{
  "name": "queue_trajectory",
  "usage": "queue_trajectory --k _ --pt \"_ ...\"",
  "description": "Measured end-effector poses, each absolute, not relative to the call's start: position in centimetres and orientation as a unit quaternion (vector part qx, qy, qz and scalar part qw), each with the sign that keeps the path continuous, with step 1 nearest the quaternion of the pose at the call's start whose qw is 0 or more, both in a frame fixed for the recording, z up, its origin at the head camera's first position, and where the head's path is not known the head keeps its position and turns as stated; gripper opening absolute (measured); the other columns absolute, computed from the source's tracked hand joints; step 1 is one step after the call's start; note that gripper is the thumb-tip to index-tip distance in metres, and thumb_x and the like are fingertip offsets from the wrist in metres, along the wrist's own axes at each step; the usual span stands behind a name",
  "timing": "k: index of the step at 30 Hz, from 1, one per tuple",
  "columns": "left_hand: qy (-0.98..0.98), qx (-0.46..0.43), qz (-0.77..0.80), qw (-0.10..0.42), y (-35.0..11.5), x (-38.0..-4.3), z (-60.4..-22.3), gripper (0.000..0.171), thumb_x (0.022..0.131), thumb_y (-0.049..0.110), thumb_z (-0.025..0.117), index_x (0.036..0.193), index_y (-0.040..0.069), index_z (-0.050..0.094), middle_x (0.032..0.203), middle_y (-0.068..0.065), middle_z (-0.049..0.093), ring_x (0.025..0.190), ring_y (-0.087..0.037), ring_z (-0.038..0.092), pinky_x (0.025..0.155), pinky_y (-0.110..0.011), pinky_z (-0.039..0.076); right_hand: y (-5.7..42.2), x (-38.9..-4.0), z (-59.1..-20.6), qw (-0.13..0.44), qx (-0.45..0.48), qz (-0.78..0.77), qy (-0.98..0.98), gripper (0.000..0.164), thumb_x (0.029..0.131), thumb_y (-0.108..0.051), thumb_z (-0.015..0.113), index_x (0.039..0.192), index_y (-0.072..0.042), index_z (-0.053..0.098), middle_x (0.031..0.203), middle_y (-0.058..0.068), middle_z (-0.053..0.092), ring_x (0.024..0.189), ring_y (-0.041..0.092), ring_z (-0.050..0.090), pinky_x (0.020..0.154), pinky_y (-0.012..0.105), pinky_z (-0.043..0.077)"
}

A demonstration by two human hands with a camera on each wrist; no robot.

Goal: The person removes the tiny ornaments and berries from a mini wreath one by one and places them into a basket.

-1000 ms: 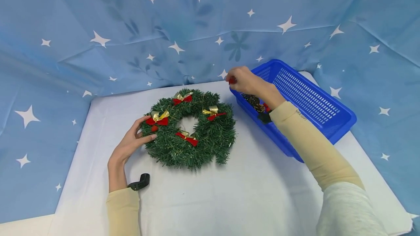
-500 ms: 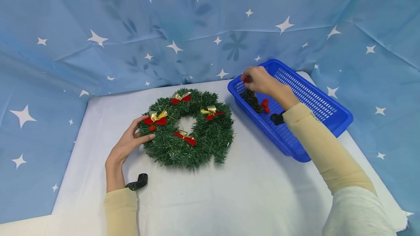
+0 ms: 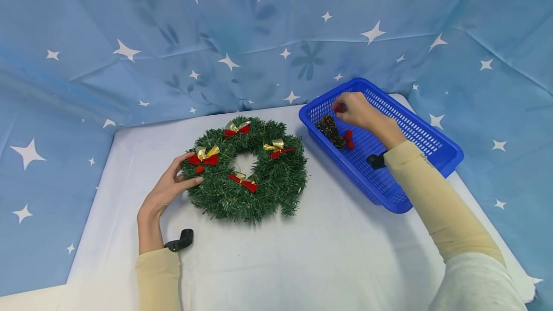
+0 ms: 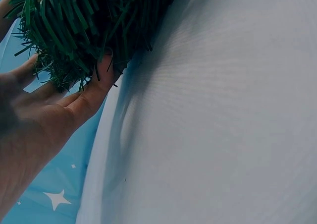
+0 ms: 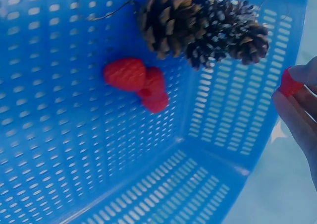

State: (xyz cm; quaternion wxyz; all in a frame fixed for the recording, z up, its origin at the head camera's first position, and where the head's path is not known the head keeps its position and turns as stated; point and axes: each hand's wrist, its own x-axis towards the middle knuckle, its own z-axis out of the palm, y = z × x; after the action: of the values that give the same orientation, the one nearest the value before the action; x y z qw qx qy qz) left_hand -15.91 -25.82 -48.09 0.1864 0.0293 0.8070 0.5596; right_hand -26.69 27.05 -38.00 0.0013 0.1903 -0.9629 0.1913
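A green Christmas wreath [image 3: 276,176] lies on the white cloth, bearing several red and gold bows [image 3: 244,182]. At its left side my left hand [image 3: 166,184] grips the edge, with thumb and fingers on either side of the branches. One red berry [image 3: 199,169] sits among the needles close to that hand. My right hand [image 3: 358,112] is over the far left part of the blue basket [image 3: 386,204], pinching a red artificial raspberry [image 5: 290,83] between thumb and fingers. Inside the basket, more red raspberries [image 5: 125,74] lie beside several pinecones [image 5: 171,23].
The basket stands at the back right of the white-covered table [image 3: 276,263]. A blue curtain [image 3: 173,37] with white stars hangs behind and at both sides. Black wrist cameras sit at the left wrist [image 3: 179,241] and right wrist [image 3: 377,161].
My right hand has moved right, from the basket's far left corner to over its inside, still pinching the red raspberry. The left hand keeps its hold on the wreath.
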Motion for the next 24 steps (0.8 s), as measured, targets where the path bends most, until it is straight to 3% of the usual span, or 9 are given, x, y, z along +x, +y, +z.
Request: queue_trajectory --k 5,9,24 --pt "0.808 0.028 0.558 0.187 -25.9 -15.9 -48.0 0.089 0.094 0.038 0.077 0.164 0.037 0.022 0.173 -0.008 -0.008 0.153 -0.057 0.007 0.116 -0.077 0.017 27.8 -26.3 -38.5 0.009 0.201 0.199 -0.959 0.021 0.085 0.003 0.066 0.103 0.009 0.075 0.098 0.025 0.074 0.09 0.039 0.071 0.081 0.048 0.059" --pt "0.809 0.028 0.556 0.187 -25.8 -15.9 -48.0 0.089 0.094 0.039 0.077 0.164 0.038 0.022 0.174 -0.007 -0.008 0.153 -0.058 0.007 0.116 -0.077 0.017 28.4 -26.3 -39.2 -0.004 0.194 0.193 -0.962 0.021 0.085 0.004 0.067 0.104 0.007 0.075 0.097 0.023 0.075 0.091 0.038 0.072 0.083 0.048 0.059" --pt "0.807 0.031 0.56 0.184 -25.7 -15.9 -48.2 0.087 0.094 0.036 0.077 0.163 0.036 0.024 0.174 -0.008 -0.005 0.153 -0.059 0.008 0.115 -0.078 0.017 29.4 -26.5 -41.2 -0.069 0.153 0.17 -0.971 0.023 0.091 0.003 0.067 0.112 0.007 0.075 0.108 0.026 0.074 0.093 0.038 0.071 0.084 0.051 0.058"
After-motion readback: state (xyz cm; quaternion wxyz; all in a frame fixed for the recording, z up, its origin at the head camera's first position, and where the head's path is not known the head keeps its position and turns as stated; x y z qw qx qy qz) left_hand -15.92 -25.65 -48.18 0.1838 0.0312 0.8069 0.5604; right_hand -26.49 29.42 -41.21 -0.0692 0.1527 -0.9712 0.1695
